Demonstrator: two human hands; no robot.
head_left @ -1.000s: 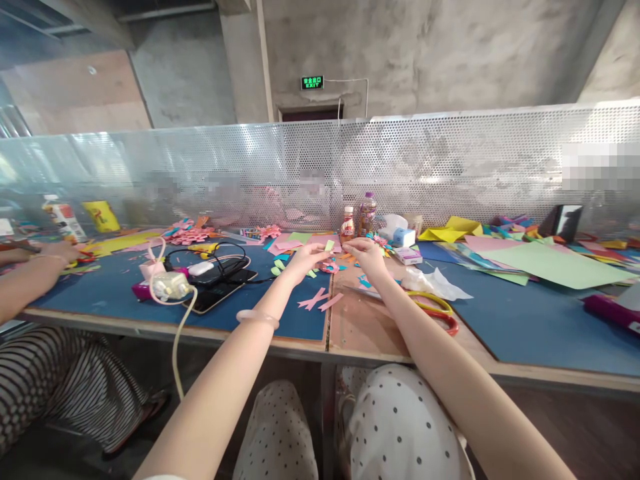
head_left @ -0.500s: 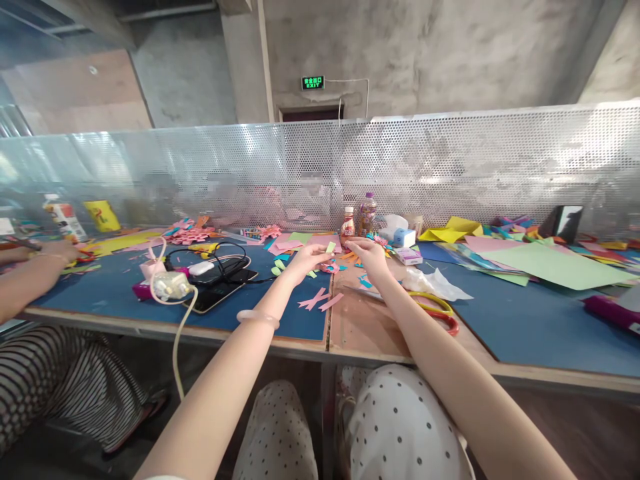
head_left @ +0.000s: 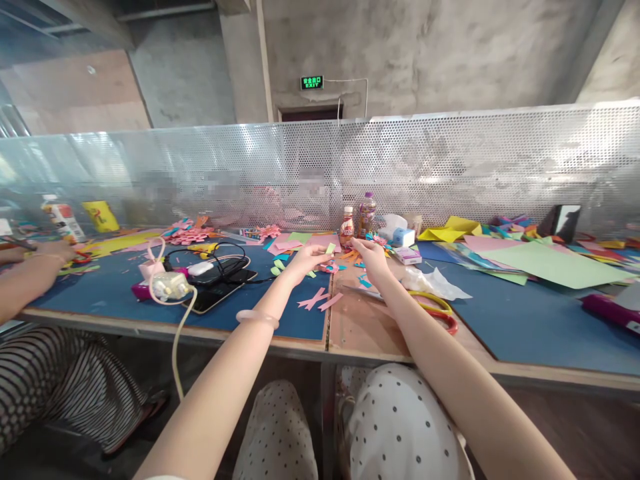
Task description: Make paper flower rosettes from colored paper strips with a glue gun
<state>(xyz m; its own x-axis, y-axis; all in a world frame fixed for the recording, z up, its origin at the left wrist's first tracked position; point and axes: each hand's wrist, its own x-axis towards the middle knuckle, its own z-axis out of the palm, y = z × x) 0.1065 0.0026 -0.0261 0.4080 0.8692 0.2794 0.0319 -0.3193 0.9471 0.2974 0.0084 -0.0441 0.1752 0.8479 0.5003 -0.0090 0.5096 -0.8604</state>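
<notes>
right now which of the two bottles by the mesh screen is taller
The clear bottle with the purple cap is the taller. The shorter one just left of it, the bottle with the red label and white cap, stands nearer the person's right hand.

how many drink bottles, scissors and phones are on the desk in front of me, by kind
drink bottles: 2
scissors: 1
phones: 1
total: 4
The small green paper piece pinched in the left hand is not counted; the right hand is beside it.
</notes>
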